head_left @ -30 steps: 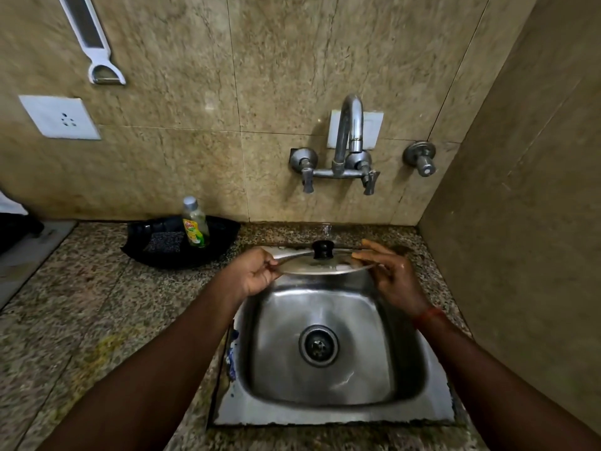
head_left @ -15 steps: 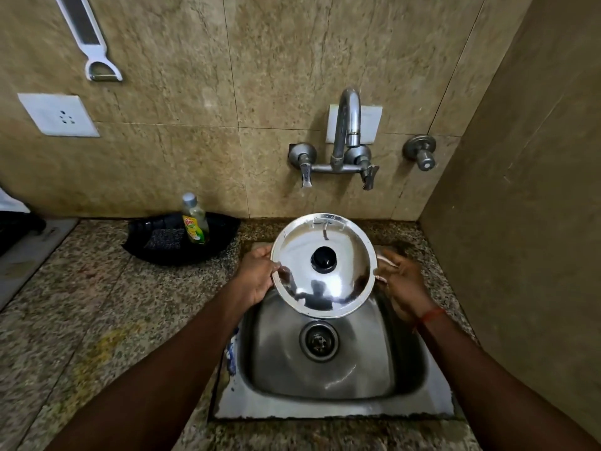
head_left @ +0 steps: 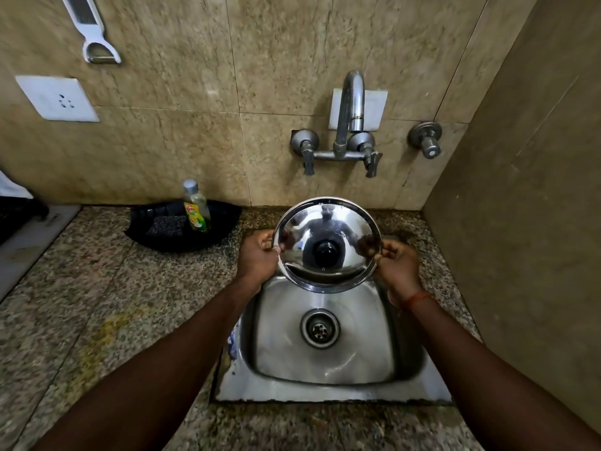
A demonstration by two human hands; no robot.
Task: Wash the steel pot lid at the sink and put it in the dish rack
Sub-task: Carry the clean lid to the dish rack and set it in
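Over the sink, from the head cam: the lid is held up in the air above the back half of the basin, tilted so its shiny face points at the camera, black knob dead centre. Left hand pinches the left rim, fingers curled tight around the edge. Right hand does the same on the right rim, thumb on the front face, an orange thread round that wrist. So both hands are closed on the lid, one each side.

Basin looks dry-ish and bare, just the drain in the middle. Tap sits on the wall straight above the lid, and I can't spot any water running from it. A separate valve is off to its right.

On the granite counter left of the sink there's a black tray against the wall with a soap bottle standing in it and a dark scrub pad beside the bottle. A white peeler hangs on the tiles up top left, with a socket plate just under it.
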